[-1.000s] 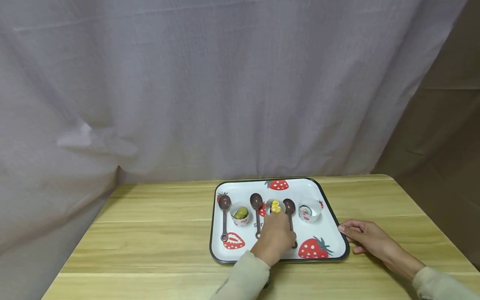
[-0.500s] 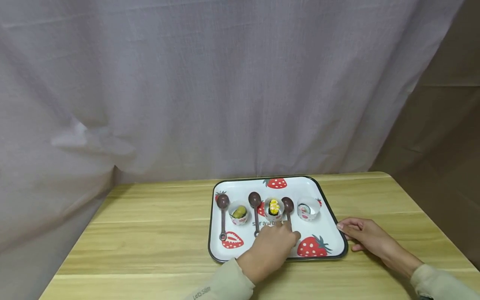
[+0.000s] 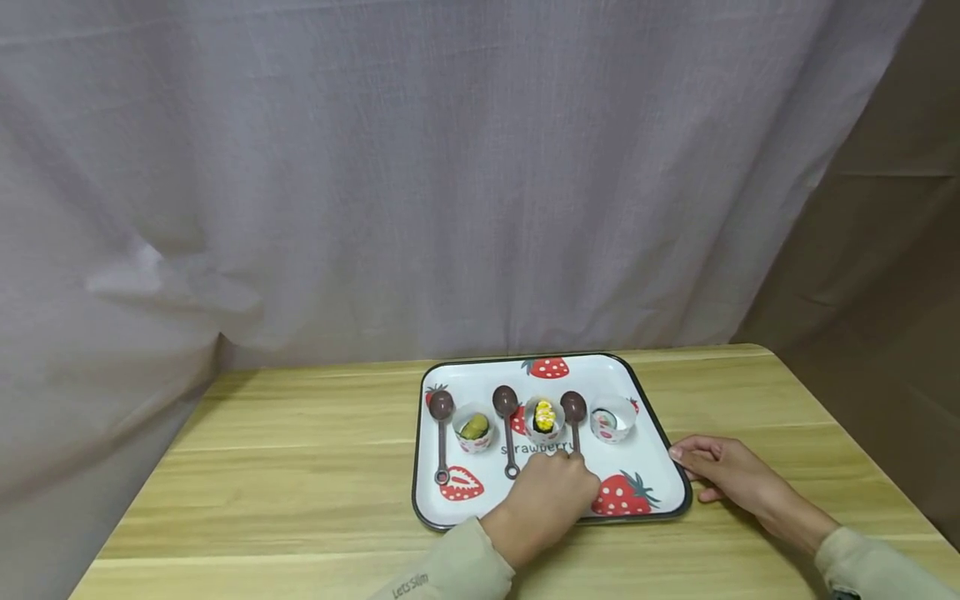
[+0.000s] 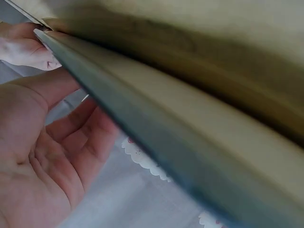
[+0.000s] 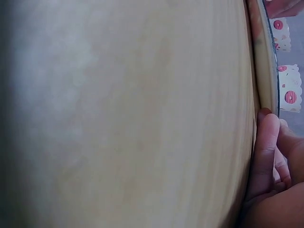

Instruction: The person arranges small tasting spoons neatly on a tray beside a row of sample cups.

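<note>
A white tray [image 3: 465,375] with a dark rim and strawberry prints lies on the table. Three brown spoons, a left one [image 3: 441,406], a middle one [image 3: 506,400] and a right one [image 3: 573,407], alternate on it with three paper cups. One cup [image 3: 474,442] has a green-topped piece, another [image 3: 551,435] a yellow-topped sushi piece, the last [image 3: 621,425] a sushi roll. My left hand [image 3: 542,500] comes in over the front rim, fingers curled down at the right spoon's handle, hiding its end. At the tray's right edge, my right hand [image 3: 731,471] grips the rim.
The wooden table [image 3: 285,475] extends left of the tray and in front of it. A grey cloth [image 3: 480,183] hangs behind the table, with a brown drape [image 3: 870,275] at the far right.
My left hand has drawn back from the yellow-topped piece's cup to the right spoon's handle, which now lies straighter. The right hand keeps its grip on the tray. The view shifts slightly.
</note>
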Available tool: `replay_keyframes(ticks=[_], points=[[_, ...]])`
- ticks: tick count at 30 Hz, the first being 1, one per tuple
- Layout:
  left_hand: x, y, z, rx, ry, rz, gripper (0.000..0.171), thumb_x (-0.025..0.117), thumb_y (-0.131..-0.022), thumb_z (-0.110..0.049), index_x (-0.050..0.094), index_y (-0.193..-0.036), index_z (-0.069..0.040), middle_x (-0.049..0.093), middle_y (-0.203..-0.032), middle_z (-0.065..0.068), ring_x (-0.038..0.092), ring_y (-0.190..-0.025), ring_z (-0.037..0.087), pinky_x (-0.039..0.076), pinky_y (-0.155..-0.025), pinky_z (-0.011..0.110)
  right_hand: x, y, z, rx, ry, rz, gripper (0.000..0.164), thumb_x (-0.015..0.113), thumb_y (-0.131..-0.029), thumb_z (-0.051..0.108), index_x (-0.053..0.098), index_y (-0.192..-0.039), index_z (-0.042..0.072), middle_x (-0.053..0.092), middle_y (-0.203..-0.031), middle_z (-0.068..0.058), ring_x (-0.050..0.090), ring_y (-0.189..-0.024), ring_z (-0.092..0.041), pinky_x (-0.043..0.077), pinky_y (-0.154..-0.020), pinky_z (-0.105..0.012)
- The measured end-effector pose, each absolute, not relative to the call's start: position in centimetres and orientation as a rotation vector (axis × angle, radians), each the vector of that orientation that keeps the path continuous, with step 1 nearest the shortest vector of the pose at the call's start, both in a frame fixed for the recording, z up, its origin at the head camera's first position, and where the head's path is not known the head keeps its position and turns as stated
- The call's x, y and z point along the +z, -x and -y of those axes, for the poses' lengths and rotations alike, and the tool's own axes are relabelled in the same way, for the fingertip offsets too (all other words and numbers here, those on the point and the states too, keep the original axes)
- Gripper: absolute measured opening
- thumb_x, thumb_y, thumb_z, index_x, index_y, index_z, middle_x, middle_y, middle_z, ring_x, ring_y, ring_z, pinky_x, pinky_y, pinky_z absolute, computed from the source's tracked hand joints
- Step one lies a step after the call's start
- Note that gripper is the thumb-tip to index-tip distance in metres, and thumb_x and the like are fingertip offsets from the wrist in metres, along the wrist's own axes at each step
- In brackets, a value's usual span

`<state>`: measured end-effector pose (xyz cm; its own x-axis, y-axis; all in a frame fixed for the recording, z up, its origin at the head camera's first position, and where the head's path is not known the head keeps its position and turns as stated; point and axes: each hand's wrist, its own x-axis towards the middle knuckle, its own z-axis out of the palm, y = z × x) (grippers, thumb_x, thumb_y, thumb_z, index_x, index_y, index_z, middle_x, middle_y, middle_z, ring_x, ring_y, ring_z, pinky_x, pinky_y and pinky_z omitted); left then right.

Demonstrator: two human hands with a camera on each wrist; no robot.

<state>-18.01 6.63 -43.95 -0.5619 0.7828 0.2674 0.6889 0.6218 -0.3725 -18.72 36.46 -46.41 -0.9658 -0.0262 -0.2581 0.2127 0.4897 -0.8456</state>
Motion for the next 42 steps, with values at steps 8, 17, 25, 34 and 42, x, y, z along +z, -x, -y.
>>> replay_keyframes(ticks=[8,17,25,34,42], points=[[-43.9,19.0,-7.6,0.283,1.122,2.432,0.016,0.080,-0.088,-0.022,0.077,-0.075,-0.031,0.070,-0.071,-0.010,0.064,-0.061,0.005,0.052,-0.048,0.025,-46.4,18.8,-36.6,-1.462,-0.186,-2.494,0.043,0.059,-0.110,0.026,0.062,-0.130,-0.012,0.072,-0.103,0.000,0.061,-0.087,-0.006,0.060,-0.065,-0.030],[-43.6,18.3,-7.4,0.236,1.079,2.546,0.009,0.084,-0.086,-0.023,0.078,-0.090,-0.028,0.073,-0.081,-0.007,0.067,-0.069,0.008,0.053,-0.051,0.027,-46.3,18.8,-36.3,-1.443,-0.192,-2.517,0.044,0.060,-0.110,0.027,0.061,-0.132,-0.011,0.070,-0.103,0.001,0.059,-0.088,-0.007,0.061,-0.066,-0.030],[-43.3,16.2,-5.1,-0.241,1.189,2.844,0.050,0.058,-0.105,-0.054,0.067,-0.136,-0.016,0.067,-0.135,0.003,0.064,-0.125,0.018,0.056,-0.099,0.033,-46.2,18.9,-35.9,-1.456,-0.171,-2.508,0.043,0.059,-0.110,0.026,0.062,-0.132,-0.010,0.072,-0.105,0.000,0.060,-0.089,-0.007,0.061,-0.067,-0.031],[-43.8,15.4,-3.5,-0.271,1.269,3.033,0.085,0.031,-0.104,-0.075,0.036,-0.165,-0.017,0.032,-0.172,0.003,0.032,-0.157,0.031,0.030,-0.126,0.039,-46.2,18.9,-36.2,-1.441,-0.191,-2.511,0.042,0.060,-0.110,0.027,0.062,-0.131,-0.009,0.073,-0.106,0.001,0.061,-0.089,-0.007,0.060,-0.067,-0.031],[-43.8,15.2,-4.2,-0.198,1.218,3.095,0.090,0.030,-0.101,-0.080,0.033,-0.166,-0.019,0.028,-0.173,-0.002,0.028,-0.158,0.029,0.031,-0.126,0.042,-46.4,18.7,-36.4,-1.449,-0.177,-2.514,0.041,0.058,-0.110,0.025,0.063,-0.129,-0.011,0.068,-0.100,0.002,0.060,-0.086,-0.006,0.060,-0.066,-0.028]])
